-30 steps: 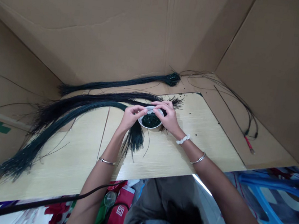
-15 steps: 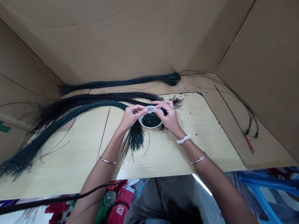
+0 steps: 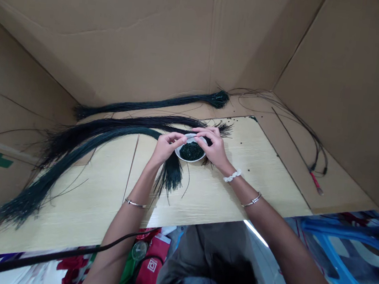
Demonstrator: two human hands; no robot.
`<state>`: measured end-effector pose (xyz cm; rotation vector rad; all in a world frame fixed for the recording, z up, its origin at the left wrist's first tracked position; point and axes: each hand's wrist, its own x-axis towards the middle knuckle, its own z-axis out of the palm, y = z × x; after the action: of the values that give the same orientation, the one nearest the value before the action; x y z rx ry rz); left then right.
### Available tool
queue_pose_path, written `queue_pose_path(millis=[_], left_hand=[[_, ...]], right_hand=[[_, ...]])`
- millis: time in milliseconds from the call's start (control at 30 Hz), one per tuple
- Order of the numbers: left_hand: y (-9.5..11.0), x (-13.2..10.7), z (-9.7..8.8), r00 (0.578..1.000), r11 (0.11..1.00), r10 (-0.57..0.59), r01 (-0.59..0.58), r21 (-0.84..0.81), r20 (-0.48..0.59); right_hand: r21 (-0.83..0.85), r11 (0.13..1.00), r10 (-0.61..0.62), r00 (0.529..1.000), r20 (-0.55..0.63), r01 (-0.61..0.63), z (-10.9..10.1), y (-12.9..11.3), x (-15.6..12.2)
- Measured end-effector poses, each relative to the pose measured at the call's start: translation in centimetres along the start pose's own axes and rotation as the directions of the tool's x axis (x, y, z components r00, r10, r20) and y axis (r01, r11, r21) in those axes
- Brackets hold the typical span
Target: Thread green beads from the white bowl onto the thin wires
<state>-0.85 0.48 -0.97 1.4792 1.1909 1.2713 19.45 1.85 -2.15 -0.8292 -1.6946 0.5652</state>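
A small white bowl [image 3: 189, 160] holds a heap of tiny dark green pieces [image 3: 191, 151] that look like beads. Over its far rim my left hand [image 3: 168, 146] and my right hand [image 3: 212, 146] meet from both sides, thumbs and forefingers pinched. Between the fingertips runs what looks like a thin strand, too fine to see clearly. Beneath my left hand, the fanned end of a dark green strand bundle [image 3: 107, 140] hangs toward me beside the bowl. A blackish strand bundle [image 3: 133, 123] passes behind the bowl, its frayed tip beyond my right hand.
Another green bundle [image 3: 153, 103] lies along the back cardboard wall [image 3: 148, 31]. On the right are a looped dark cable [image 3: 299, 116] and a thin rod with a red handle [image 3: 315, 179]. Specks dot the pale board [image 3: 238, 194]. A black cord [image 3: 68, 252] crosses at lower left.
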Motion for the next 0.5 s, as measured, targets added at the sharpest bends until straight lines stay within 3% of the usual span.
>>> queue_pose_path(millis=[500], left_hand=[[-0.4,0.1,0.0,1.0,1.0,0.023,-0.023,0.02,0.007]], right_hand=[[-0.009,1.0,-0.009,0.999,0.051,0.01,0.4,1.1,-0.2]])
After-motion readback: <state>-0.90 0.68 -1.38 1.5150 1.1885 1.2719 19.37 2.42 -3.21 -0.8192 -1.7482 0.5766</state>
